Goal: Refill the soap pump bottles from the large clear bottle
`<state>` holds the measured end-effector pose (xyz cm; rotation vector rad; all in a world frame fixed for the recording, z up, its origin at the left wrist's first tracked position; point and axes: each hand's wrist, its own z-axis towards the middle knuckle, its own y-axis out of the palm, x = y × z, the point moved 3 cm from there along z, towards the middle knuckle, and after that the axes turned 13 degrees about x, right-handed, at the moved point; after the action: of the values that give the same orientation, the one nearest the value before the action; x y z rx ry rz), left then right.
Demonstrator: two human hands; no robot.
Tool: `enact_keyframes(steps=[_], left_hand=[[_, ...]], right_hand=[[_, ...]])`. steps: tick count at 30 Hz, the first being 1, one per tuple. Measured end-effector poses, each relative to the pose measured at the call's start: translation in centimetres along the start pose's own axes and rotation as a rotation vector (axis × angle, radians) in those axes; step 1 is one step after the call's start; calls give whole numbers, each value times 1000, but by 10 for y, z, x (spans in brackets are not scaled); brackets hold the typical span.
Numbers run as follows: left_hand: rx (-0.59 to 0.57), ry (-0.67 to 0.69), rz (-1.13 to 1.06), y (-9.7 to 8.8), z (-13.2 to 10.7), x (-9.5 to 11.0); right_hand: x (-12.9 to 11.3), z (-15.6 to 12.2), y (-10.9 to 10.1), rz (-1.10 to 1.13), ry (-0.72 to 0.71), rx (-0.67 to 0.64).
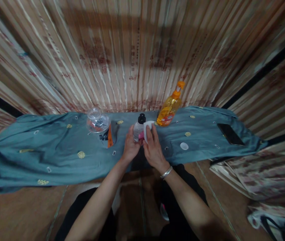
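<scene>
At the middle of the cloth-covered surface, my left hand is wrapped round the left side of a small clear bottle with a black cap and a pink patch low on its front. My right hand, with a silver bangle at the wrist, presses a white pad against the bottle's right side. Whether the pad is cloth, tissue or sponge I cannot tell. Fingers and pad hide part of the bottle, which stands nearly upright.
A clear plastic jar with a black and orange label stands left. Behind on the right is an orange pump bottle. A white disc and a black phone lie right on the teal cloth. A striped curtain hangs behind.
</scene>
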<state>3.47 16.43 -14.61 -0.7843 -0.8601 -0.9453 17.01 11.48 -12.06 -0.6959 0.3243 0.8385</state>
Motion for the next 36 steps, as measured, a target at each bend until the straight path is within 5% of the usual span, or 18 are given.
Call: enact_keyframes(steps=[7, 15, 27, 36], left_hand=[[-72, -64, -42, -1, -26, 12], [-22, -224, -125, -15, 4, 5], [113, -361, -341, 2, 19, 7], [173, -497, -416, -21, 21, 3]], right_hand=[[29, 17, -5, 148, 202, 42], [38, -6, 11, 220, 246, -111], [45, 3, 15, 229, 230, -148], [58, 7, 22, 308, 457, -173]])
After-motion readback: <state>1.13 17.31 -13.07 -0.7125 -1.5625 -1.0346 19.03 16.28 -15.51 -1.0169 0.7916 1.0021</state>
